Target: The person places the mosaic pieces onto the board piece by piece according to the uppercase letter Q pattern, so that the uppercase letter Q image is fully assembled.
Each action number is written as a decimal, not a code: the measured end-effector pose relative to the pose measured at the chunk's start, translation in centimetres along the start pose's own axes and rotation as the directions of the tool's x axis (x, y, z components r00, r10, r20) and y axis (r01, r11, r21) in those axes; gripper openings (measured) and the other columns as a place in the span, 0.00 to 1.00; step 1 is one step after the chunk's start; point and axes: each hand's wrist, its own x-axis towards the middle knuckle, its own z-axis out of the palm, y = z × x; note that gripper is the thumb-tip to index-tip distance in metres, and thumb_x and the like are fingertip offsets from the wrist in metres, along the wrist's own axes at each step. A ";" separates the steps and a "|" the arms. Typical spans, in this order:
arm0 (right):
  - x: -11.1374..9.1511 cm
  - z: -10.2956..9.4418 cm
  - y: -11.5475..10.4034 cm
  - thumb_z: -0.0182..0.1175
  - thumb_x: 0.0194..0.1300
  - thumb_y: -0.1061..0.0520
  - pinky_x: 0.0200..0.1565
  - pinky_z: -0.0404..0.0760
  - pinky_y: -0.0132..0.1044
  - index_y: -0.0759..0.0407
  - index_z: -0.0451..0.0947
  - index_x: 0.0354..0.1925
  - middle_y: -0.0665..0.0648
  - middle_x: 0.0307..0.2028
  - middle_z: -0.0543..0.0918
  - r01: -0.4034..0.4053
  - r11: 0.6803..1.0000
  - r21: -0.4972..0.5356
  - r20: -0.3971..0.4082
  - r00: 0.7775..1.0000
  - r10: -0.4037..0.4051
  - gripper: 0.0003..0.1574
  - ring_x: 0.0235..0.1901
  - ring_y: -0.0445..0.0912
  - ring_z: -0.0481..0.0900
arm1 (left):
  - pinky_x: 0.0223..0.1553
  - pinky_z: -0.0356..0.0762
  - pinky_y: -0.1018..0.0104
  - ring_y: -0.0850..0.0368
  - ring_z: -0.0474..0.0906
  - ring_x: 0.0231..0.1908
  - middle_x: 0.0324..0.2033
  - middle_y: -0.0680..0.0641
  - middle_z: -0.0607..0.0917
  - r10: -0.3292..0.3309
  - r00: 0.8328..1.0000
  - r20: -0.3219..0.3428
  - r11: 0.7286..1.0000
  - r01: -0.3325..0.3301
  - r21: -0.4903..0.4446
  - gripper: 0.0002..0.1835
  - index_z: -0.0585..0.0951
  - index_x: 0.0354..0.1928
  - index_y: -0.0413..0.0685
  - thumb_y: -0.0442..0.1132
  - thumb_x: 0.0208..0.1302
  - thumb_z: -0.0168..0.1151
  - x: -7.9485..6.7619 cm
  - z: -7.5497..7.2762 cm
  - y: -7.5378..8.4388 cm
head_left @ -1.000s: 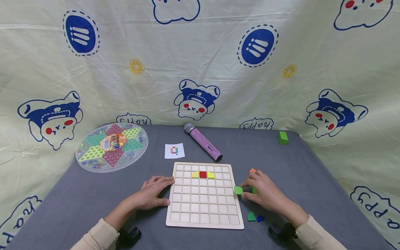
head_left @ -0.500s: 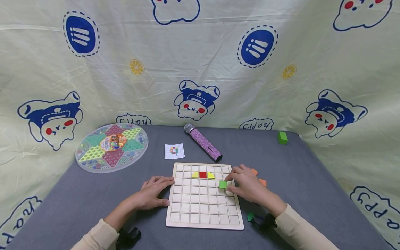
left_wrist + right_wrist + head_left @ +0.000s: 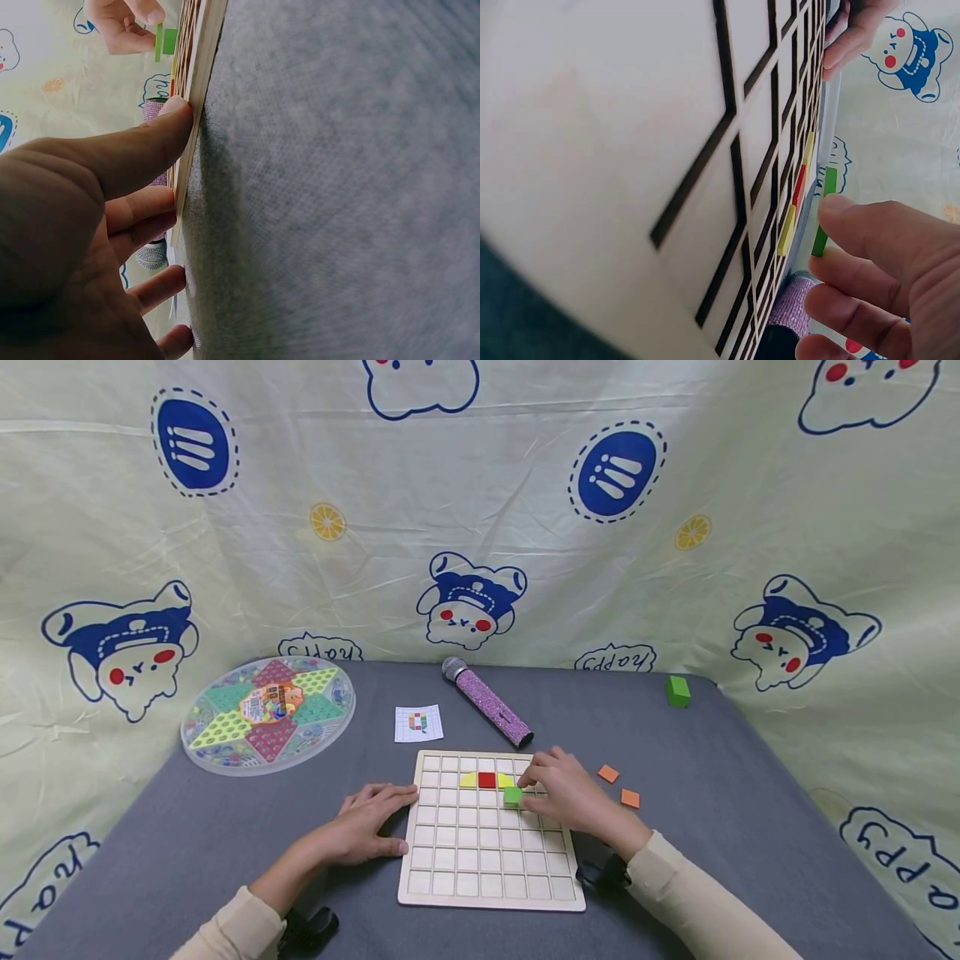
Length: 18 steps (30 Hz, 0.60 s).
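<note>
My right hand (image 3: 566,793) pinches a thin green square tile (image 3: 513,797) between thumb and fingers, above the upper part of a wooden grid board (image 3: 480,860). In the right wrist view the tile (image 3: 825,210) shows edge-on, apart from the board. A red square (image 3: 487,780) sits in the board's second row between a yellow piece (image 3: 468,780) on its left and another yellow piece (image 3: 504,780), partly covered, on its right. Against the board's left edge rests my left hand (image 3: 360,827), thumb (image 3: 150,146) and some fingertips touching the wood, fingers spread.
Right of the board lie two orange pieces (image 3: 630,797). A card with a coloured pattern (image 3: 419,723) and a purple microphone (image 3: 491,703) lie behind it. Further off are a round star-patterned game board (image 3: 225,727) and a green cube (image 3: 678,692).
My right hand has carried the green tile leftward from the board's right edge to over its second and third rows. The right wrist now covers the small green and blue pieces. My left hand stays put.
</note>
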 end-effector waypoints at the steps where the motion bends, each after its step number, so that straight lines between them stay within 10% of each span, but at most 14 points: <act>1: 0.1 0.1 0.0 0.71 0.50 0.49 0.38 0.63 0.35 0.50 0.85 0.35 0.47 0.34 0.79 0.003 1.000 -0.001 -0.001 1.000 -0.003 0.13 0.35 0.41 0.64 | 0.59 0.51 0.34 0.41 0.57 0.66 0.68 0.47 0.66 0.000 1.000 0.001 1.000 0.000 -0.001 0.37 0.67 0.67 0.48 0.50 0.56 0.66 0.0 0.0 0.0; 18: 0.9 0.8 -0.1 0.71 0.50 0.48 0.37 0.61 0.34 0.50 0.86 0.35 0.47 0.33 0.79 0.002 1.000 -0.024 0.051 0.999 -0.001 0.13 0.33 0.40 0.63 | 0.60 0.51 0.36 0.42 0.56 0.66 0.68 0.49 0.66 -0.024 1.000 0.008 1.000 0.024 -0.004 0.37 0.67 0.67 0.49 0.48 0.56 0.67 0.1 0.0 0.2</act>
